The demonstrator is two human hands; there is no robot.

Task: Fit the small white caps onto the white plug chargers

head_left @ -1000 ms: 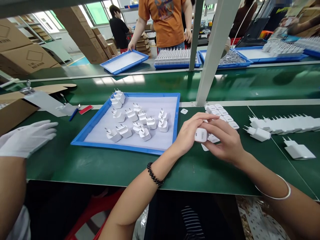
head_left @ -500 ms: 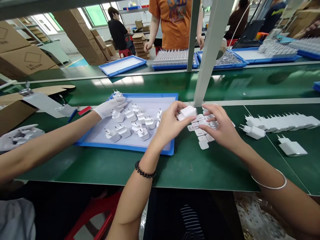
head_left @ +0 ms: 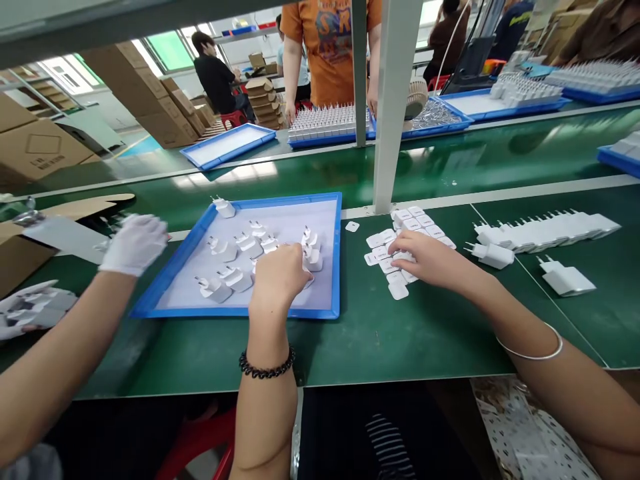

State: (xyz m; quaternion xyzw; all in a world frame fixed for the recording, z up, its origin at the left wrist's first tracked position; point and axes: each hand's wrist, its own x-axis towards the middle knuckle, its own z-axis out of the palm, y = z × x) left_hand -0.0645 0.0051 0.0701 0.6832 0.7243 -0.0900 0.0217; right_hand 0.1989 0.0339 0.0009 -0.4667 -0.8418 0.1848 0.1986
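My left hand (head_left: 281, 277) is over the right part of a blue-rimmed tray (head_left: 339, 267), knuckles up and fingers curled down. A white edge beside its thumb looks like a white plug charger; the fingertips are hidden. Several white two-pin plug chargers (head_left: 214, 288) stand about it in the tray, prongs up. My right hand (head_left: 425, 257) rests over a cluster of flat white rounded-square plates (head_left: 399, 289) with small print. Its thumb and forefinger touch the plates, a little apart. One loose plate (head_left: 352, 227) lies between tray and cluster.
At right lie a row of white chargers (head_left: 555, 230) and two separate chargers (head_left: 567, 277). A co-worker's white-gloved hand (head_left: 135, 243) is left of the tray. A pale metal post (head_left: 393, 120) rises behind the plates. Across the bench, a person in orange (head_left: 325, 53) stands behind filled trays.
My left hand has carried a white charger from between my hands leftward over the tray. My right hand has lowered onto the plates. The co-worker's gloved hand has left the tray, moving left.
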